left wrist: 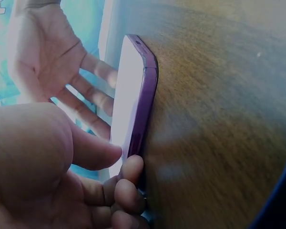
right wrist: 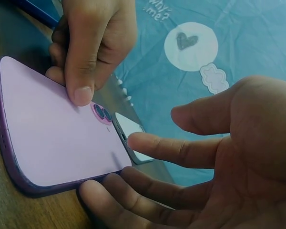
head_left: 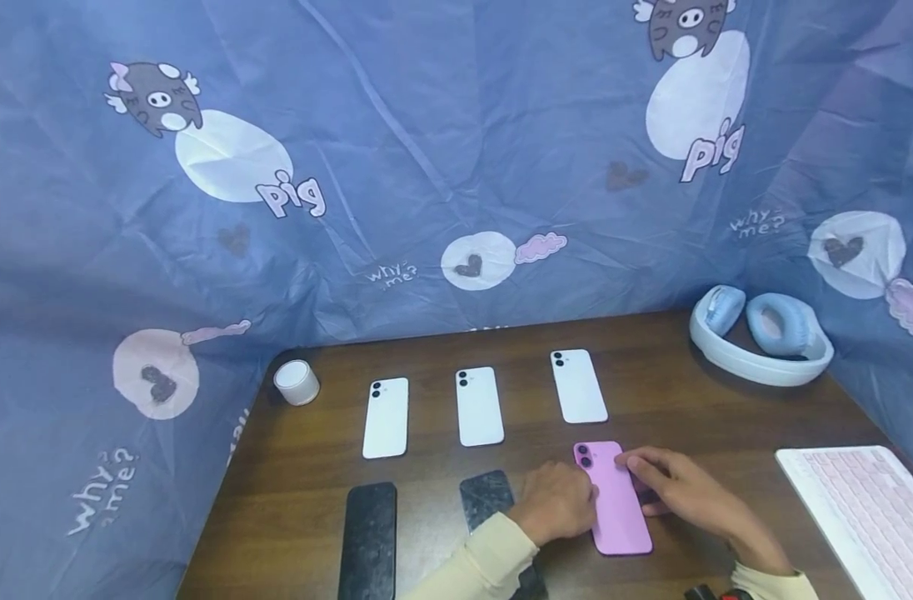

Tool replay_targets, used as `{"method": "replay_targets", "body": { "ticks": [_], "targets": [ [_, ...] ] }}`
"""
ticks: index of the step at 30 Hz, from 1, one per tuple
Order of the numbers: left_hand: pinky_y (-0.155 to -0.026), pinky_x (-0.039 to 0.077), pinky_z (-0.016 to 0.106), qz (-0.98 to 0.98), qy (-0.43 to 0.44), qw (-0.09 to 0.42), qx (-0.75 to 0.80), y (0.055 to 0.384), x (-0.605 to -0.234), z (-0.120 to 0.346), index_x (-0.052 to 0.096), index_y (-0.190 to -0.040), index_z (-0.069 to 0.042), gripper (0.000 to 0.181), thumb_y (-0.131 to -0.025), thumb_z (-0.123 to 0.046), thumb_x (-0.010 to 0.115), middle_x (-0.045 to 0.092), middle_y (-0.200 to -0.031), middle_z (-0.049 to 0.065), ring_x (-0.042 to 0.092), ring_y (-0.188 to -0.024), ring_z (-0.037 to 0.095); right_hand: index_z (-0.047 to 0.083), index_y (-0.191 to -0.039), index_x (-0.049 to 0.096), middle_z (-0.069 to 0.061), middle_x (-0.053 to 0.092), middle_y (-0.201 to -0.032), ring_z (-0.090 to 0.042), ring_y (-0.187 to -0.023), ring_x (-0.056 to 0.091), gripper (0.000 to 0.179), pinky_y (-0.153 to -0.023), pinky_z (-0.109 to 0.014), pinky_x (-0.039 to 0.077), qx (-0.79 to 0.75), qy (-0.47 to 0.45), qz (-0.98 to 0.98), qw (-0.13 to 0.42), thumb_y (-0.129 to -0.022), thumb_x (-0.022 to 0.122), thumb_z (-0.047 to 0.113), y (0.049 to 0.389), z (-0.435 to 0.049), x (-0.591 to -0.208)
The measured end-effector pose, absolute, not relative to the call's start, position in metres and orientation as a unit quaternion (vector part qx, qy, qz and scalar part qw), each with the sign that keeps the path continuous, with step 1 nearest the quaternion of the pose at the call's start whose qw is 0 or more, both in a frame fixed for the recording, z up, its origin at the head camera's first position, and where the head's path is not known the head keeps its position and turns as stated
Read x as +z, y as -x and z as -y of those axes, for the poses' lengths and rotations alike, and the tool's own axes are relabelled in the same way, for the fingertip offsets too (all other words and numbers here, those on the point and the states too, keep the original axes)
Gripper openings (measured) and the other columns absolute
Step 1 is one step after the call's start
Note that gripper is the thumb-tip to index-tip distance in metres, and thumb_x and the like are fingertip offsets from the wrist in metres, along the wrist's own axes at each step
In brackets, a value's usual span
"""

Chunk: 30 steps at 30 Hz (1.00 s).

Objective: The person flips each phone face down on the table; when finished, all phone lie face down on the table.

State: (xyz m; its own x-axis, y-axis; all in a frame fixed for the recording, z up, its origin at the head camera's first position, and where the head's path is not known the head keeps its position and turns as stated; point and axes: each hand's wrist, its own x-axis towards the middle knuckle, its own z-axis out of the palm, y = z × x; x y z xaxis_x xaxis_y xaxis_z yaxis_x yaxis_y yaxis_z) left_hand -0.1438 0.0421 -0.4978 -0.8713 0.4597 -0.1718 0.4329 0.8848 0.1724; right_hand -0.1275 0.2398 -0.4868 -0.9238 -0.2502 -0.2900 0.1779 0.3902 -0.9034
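A pink smartphone lies back up on the wooden table, its two-lens camera at the far left corner. My left hand pinches its left long edge, thumb on the back and fingers curled at the side, as the left wrist view also shows with the phone's purple-looking side. On the opposite edge is my right hand, thumb and forefinger spread above the phone. Its other fingers are extended along that edge. Beneath my left forearm, a black phone is partly hidden.
Three white phones lie in a row farther back. Another black phone is at the left. A white cylinder stands at the back left, headphones at the back right, and a keyboard at the right.
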Motion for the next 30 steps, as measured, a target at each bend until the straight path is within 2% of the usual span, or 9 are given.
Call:
{"method": "replay_targets", "body": {
  "ticks": [10,17,21,23,28,30],
  "targets": [
    [-0.052,0.044,0.03,-0.964,-0.241,0.098,0.063,0.14,-0.497,-0.041,0.057,-0.058,-0.018,0.047,-0.1,-0.04,0.056,0.053,-0.061,-0.005,0.052,-0.057,0.013,-0.007,-0.133,0.056,-0.025,0.057,-0.126,-0.031,-0.108,0.06,0.044,-0.072,-0.036,0.058,-0.516,0.01,-0.839,0.172,-0.106,0.052,0.028,0.126,-0.238,-0.489],
    [-0.061,0.047,0.03,-0.965,-0.233,0.102,0.068,0.14,-0.496,-0.037,0.06,-0.061,-0.017,0.045,-0.1,-0.04,0.056,0.057,-0.066,-0.004,0.056,-0.065,0.014,-0.008,-0.132,0.056,-0.024,0.059,-0.123,-0.032,-0.107,0.061,0.043,-0.071,-0.035,0.058,-0.51,0.019,-0.844,0.166,-0.105,0.054,0.026,0.127,-0.231,-0.487],
    [-0.058,0.045,0.029,-0.963,-0.239,0.099,0.075,0.139,-0.496,-0.035,0.058,-0.06,-0.017,0.045,-0.1,-0.038,0.057,0.055,-0.063,-0.004,0.053,-0.06,0.013,-0.009,-0.132,0.055,-0.027,0.059,-0.124,-0.033,-0.105,0.064,0.044,-0.07,-0.035,0.058,-0.497,0.017,-0.853,0.16,-0.105,0.055,0.026,0.128,-0.23,-0.485],
    [-0.055,0.043,0.029,-0.962,-0.243,0.097,0.081,0.138,-0.495,-0.034,0.057,-0.059,-0.017,0.046,-0.1,-0.037,0.057,0.053,-0.061,-0.004,0.051,-0.057,0.013,-0.008,-0.133,0.055,-0.026,0.06,-0.124,-0.031,-0.099,0.066,0.046,-0.07,-0.036,0.058,-0.476,0.015,-0.865,0.156,-0.105,0.055,0.029,0.129,-0.229,-0.484],
    [-0.054,0.041,0.029,-0.957,-0.258,0.086,0.105,0.135,-0.494,-0.025,0.058,-0.059,-0.016,0.045,-0.1,-0.034,0.057,0.054,-0.063,-0.003,0.05,-0.057,0.013,0.0,-0.128,0.064,-0.02,0.064,-0.122,-0.038,-0.107,0.064,0.044,-0.088,-0.054,0.05,-0.371,0.038,-0.922,0.101,-0.105,0.053,0.036,0.13,-0.225,-0.478],
    [-0.054,0.041,0.029,-0.955,-0.26,0.076,0.118,0.133,-0.492,-0.02,0.061,-0.062,-0.015,0.042,-0.1,-0.032,0.057,0.055,-0.064,-0.003,0.051,-0.059,0.013,0.004,-0.124,0.067,-0.018,0.065,-0.122,-0.043,-0.117,0.058,0.04,-0.094,-0.06,0.044,-0.341,0.054,-0.936,0.068,-0.105,0.053,0.036,0.13,-0.221,-0.475]
  ]
}}
